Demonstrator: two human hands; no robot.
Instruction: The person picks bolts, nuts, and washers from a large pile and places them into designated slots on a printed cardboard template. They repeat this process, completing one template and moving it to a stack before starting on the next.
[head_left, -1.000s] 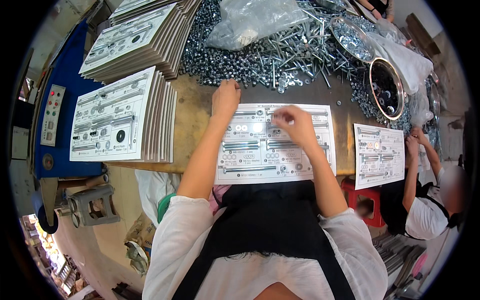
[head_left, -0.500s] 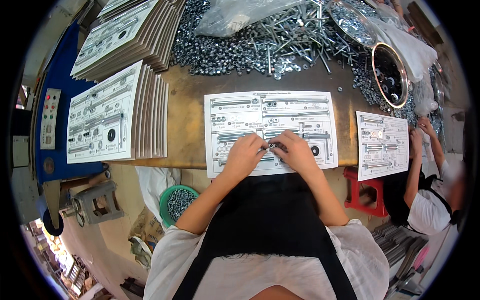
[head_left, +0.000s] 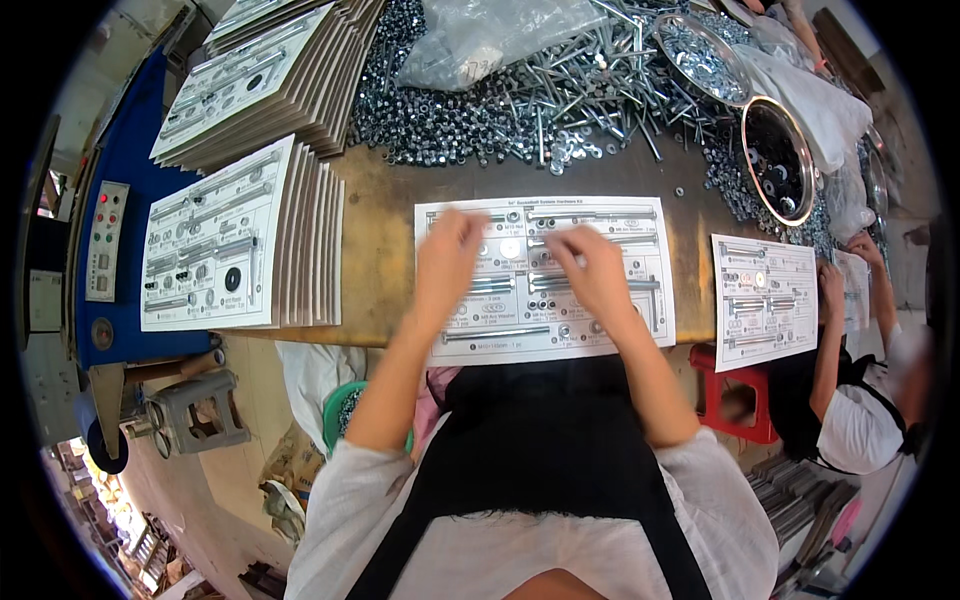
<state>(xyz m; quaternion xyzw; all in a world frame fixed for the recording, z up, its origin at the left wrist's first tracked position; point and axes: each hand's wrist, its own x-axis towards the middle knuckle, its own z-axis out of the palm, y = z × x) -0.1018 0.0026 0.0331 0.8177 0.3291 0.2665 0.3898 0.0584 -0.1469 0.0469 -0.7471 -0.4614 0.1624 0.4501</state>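
Observation:
A white printed card (head_left: pixel 490 352) lies at the table's front edge, with bolts, nuts and washers set over its printed outlines. Above its left half, my left hand (head_left: pixel 450 265) is smeared by motion, so its fingers cannot be read. My right hand (head_left: pixel 598 275) hovers over the right half with its fingers bent and its thumb and forefinger apart; nothing shows between them. Long bolts (head_left: pixel 625 284) lie beside its wrist. Part of the card's right side is hidden under that hand.
Loose nuts (head_left: pixel 430 130) and bolts (head_left: pixel 590 75) heap at the back under a plastic bag (head_left: pixel 500 40). Filled cards (head_left: pixel 215 240) stack at left. A round tray (head_left: pixel 750 135) holds black washers. At right, a co-worker's arms (head_left: pixel 828 330) are beside another card (head_left: pixel 765 310).
My hands have moved apart and away from me, from close together over the card's middle to its upper half. Small nuts now show where they were. The view has shifted slightly.

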